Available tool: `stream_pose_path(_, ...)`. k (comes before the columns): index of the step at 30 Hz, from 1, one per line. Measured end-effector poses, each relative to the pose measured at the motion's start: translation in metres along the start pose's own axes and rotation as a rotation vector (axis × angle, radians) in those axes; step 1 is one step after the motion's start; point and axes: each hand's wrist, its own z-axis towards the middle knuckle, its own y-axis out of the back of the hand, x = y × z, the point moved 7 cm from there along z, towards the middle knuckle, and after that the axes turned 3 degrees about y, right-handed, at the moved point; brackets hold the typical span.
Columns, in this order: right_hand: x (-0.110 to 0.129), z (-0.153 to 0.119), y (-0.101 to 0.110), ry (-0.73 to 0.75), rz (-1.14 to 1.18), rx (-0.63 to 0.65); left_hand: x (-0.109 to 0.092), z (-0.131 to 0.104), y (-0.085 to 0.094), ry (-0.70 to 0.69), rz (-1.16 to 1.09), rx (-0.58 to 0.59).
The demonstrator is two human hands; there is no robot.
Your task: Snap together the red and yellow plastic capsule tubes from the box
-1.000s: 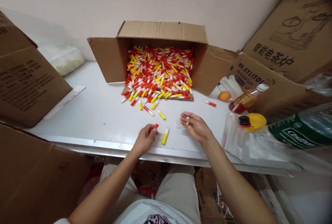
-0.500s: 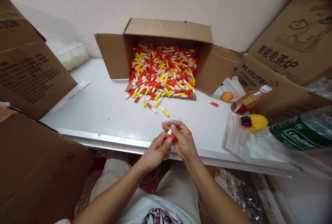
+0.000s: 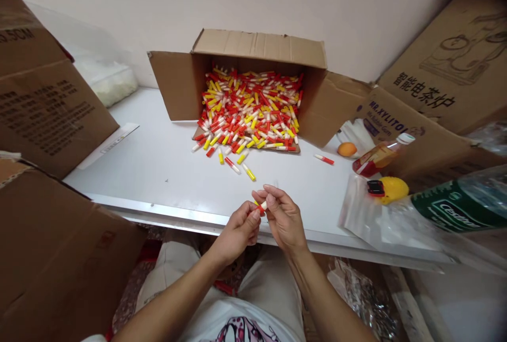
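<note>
Both forearms rise from the bottom of the frame and converge just below centre. The left hand is loosely curled, thumb and forefinger pinched together at its upper right. The right hand meets it fingertip to fingertip, fingers bent, wrist angled toward lower right.
</note>
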Motion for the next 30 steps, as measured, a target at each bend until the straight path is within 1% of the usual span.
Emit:
stream_pose_path(3, -0.004, -0.005, 0.000, 0.050, -0.011, -0.032, -0.002, -0.002, -0.003, -0.030, -0.043, 0.014)
stream_pose_path(5, -0.008, -0.010, -0.001, 0.087, -0.020, -0.060, -0.003, -0.004, -0.004, -0.056, -0.033, -0.007)
stream_pose_path(8, -0.015, -0.016, -0.007, 0.105, -0.057, -0.054, -0.005, -0.005, -0.005, -0.082, 0.028, -0.048)
stream_pose_path(10, -0.014, -0.016, -0.009, 0.100, -0.111, -0.001, -0.005, -0.003, -0.004, -0.086, 0.047, -0.060)
stream_pose_path(12, -0.009, -0.008, -0.006, 0.070, -0.224, 0.115, -0.004, 0.000, 0.004, -0.082, 0.065, -0.081)
stream_pose_path(13, -0.005, -0.001, 0.000, 0.066, -0.300, 0.148, -0.005, 0.001, 0.011, -0.081, 0.083, -0.113)
stream_pose_path(14, 0.001, 0.010, 0.011, 0.068, -0.394, 0.142, -0.006, 0.001, 0.020, -0.082, 0.110, -0.157)
stream_pose_path(15, 0.009, 0.022, 0.027, 0.090, -0.502, 0.076, -0.007, 0.000, 0.031, -0.085, 0.145, -0.209)
stream_pose_path(16, 0.017, 0.036, 0.047, 0.110, -0.643, -0.053, -0.008, -0.002, 0.041, -0.088, 0.183, -0.263)
stream_pose_path(17, 0.024, 0.049, 0.066, 0.109, -0.833, -0.175, -0.009, -0.004, 0.051, -0.084, 0.218, -0.310)
stream_pose_path(18, 0.028, 0.061, 0.080, 0.090, -1.040, -0.233, -0.008, -0.006, 0.059, -0.073, 0.243, -0.343)
stream_pose_path(19, 0.028, 0.073, 0.088, 0.055, -1.235, -0.235, -0.007, -0.008, 0.064, -0.055, 0.259, -0.366)
stream_pose_path(20, 0.025, 0.083, 0.093, 0.005, -1.405, -0.198, -0.004, -0.009, 0.068, -0.033, 0.265, -0.377)
stream_pose_path(21, 0.018, 0.091, 0.095, -0.050, -1.527, -0.123, -0.001, -0.010, 0.070, -0.010, 0.266, -0.381)
stream_pose_path(22, 0.011, 0.097, 0.095, -0.100, -1.597, -0.039, 0.001, -0.010, 0.070, 0.010, 0.264, -0.375)
stream_pose_path(24, 0.001, 0.100, 0.090, -0.164, -1.625, 0.094, 0.004, -0.009, 0.066, 0.031, 0.265, -0.347)
stream_pose_path(26, -0.001, 0.094, 0.080, -0.175, -1.585, 0.178, 0.004, -0.007, 0.059, 0.043, 0.275, -0.304)
stream_pose_path(27, 0.000, 0.088, 0.073, -0.170, -1.505, 0.202, 0.003, -0.007, 0.056, 0.050, 0.280, -0.281)
stream_pose_path(28, 0.002, 0.081, 0.065, -0.161, -1.374, 0.227, 0.002, -0.007, 0.053, 0.059, 0.283, -0.257)
stream_pose_path(30, 0.008, 0.062, 0.044, -0.132, -1.015, 0.289, 0.000, -0.007, 0.048, 0.067, 0.286, -0.216)
